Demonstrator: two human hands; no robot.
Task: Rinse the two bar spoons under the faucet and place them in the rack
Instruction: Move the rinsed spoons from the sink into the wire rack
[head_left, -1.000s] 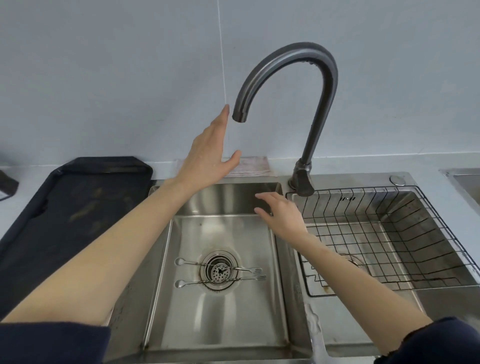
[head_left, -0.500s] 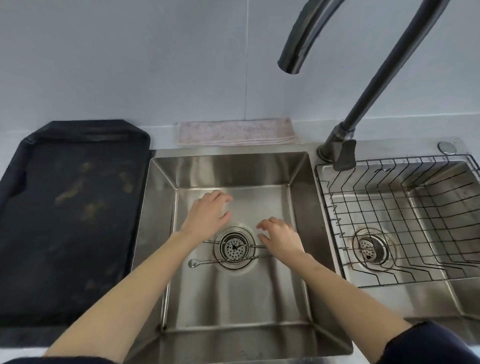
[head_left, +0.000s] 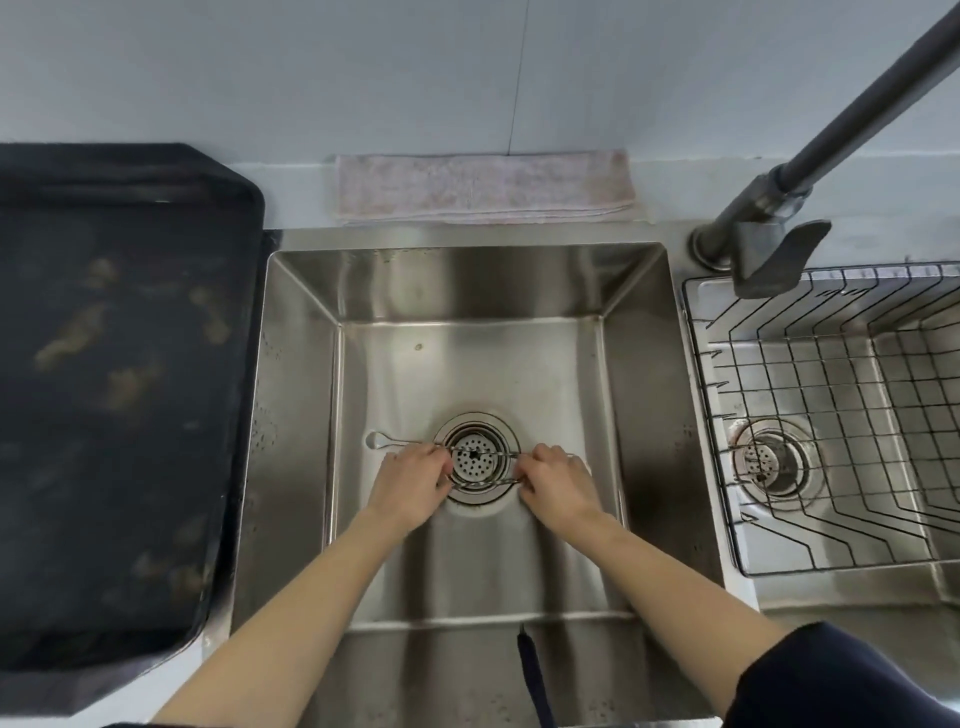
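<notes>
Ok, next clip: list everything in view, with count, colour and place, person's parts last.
bar spoons: two, silver, lying across the drain in the left basin
left basin: one, steel
drain strainer: one, steel, basin floor
rack: one, dark wire, in the right basin
faucet: one, dark grey, between the basins; no water seen
cloth: one, pale pink, folded behind the basin
tray: one, black, stained, on the left
left hand: on the spoons, left of the drain
right hand: on the spoons, right of the drain
</notes>
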